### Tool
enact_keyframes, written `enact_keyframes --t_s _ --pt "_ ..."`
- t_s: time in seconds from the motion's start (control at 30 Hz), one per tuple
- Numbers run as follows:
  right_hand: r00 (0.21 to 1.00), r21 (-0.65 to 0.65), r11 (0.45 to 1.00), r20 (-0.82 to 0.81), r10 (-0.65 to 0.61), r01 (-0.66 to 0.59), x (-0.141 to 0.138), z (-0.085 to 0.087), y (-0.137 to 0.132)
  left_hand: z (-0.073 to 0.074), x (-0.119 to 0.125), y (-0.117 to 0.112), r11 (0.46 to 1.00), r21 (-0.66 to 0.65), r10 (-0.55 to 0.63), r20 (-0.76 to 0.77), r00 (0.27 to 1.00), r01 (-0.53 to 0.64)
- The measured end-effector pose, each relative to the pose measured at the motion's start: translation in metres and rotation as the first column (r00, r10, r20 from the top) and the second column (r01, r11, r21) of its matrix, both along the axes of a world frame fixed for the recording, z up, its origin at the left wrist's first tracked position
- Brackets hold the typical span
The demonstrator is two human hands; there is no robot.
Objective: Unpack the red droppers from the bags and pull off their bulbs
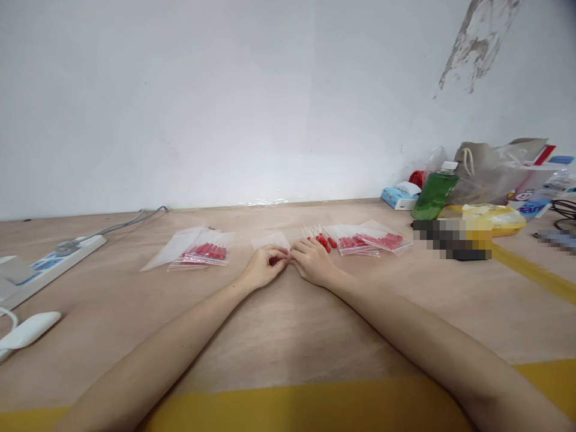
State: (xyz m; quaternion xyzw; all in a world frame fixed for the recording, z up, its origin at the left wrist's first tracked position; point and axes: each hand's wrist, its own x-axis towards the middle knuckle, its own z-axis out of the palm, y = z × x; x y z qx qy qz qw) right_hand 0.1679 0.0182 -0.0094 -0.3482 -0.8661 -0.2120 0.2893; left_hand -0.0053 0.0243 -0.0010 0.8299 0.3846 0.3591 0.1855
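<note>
Left hand (pixel 269 266) and right hand (pixel 312 261) pinch bag's (pixel 272 239) near edge. Right hand drifting right could scatter loose red-tipped sticks (pixel 321 240).

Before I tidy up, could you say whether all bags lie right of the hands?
No, some bags with red pieces lie left of the left hand.

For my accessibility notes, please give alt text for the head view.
A person's left hand and right hand come together at a bag on a table. Bags of red-tipped sticks lie on both sides, with loose sticks beside the right hand; a power strip at left, a green bottle at right.
</note>
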Motion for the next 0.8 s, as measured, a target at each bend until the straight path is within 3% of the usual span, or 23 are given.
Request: enact_keyframes --t_s 0.27,0.5,0.67,0.8 --pt "0.998 -0.084 0.995 -0.005 -0.061 0.06 -0.011 0.001 -0.005 -0.005 0.0 -0.001 0.998 0.05 0.049 0.014 0.999 -0.05" --pt "0.998 -0.141 0.99 -0.066 -0.019 0.009 -0.017 0.0 -0.005 -0.009 -0.002 -0.005 0.982 0.116 0.155 -0.022 0.988 -0.152" --pt "0.998 -0.129 0.99 -0.024 0.054 -0.056 -0.016 0.001 -0.01 -0.01 -0.003 -0.002 0.96 0.047 0.276 0.028 0.961 -0.277" --pt "0.974 -0.217 0.966 -0.204 0.096 -0.14 -0.01 0.0 -0.012 -0.003 -0.008 -0.002 0.967 0.092 0.23 0.068 0.971 -0.236"
